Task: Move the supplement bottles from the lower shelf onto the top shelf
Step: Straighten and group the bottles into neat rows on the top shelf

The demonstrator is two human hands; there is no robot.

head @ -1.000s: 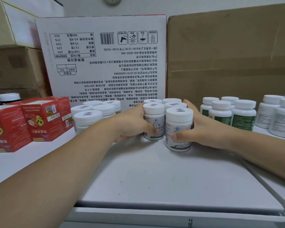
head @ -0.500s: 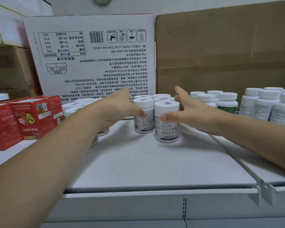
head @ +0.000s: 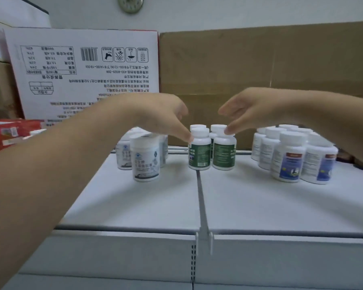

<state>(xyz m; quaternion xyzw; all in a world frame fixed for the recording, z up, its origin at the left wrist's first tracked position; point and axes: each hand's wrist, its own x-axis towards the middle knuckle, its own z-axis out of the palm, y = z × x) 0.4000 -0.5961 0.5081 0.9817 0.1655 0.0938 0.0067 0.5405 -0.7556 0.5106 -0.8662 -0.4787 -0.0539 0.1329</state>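
Observation:
On the white top shelf (head: 151, 201) stand white-capped supplement bottles in groups. The grey-labelled bottles (head: 146, 160) stand left of centre. Green-labelled bottles (head: 212, 152) stand in the middle, and blue-labelled bottles (head: 289, 158) stand to the right. My left hand (head: 166, 116) hovers above the shelf with loose fingers; one fingertip reaches the cap of the left green bottle. My right hand (head: 247, 109) hangs above the green group, its fingertips at the cap of the right green bottle. Neither hand holds anything.
A white printed carton (head: 82, 74) and a brown cardboard box (head: 260, 65) stand behind the bottles. Red boxes (head: 6, 135) lie at the far left. A thin divider rail (head: 201, 201) runs front to back across the shelf.
Both hands let go of the grey-labelled bottles, lifted, and moved right over the green-labelled group. The view shifted to the right.

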